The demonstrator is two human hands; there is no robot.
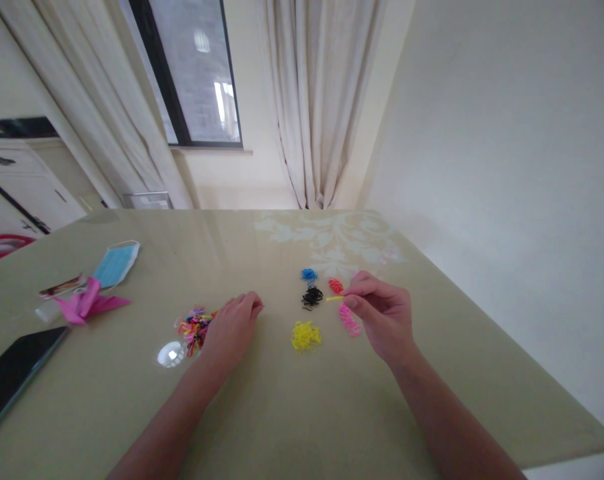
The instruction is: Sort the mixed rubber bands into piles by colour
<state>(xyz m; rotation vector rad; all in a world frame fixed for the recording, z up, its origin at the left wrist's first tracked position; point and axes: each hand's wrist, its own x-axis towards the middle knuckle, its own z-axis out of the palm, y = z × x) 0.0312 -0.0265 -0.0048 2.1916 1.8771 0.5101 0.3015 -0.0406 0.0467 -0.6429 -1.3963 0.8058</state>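
Pale curtains [319, 100] hang beyond the surface [282, 413]. Right of the black pile [311, 297], the right hand [386, 313] pinches a thin yellow piece [335, 299]. Left of that pile, the left hand [232, 328] curls by the mixed pile [195, 327], its grip hidden. Nearer than the black lies the yellow pile [306, 335].

Free table [276, 383] runs between the left hand [235, 327] and the yellow pile [306, 335]; leftward, the mixed pile [195, 328], phone [22, 370] and pink paper [88, 303] stand in the way
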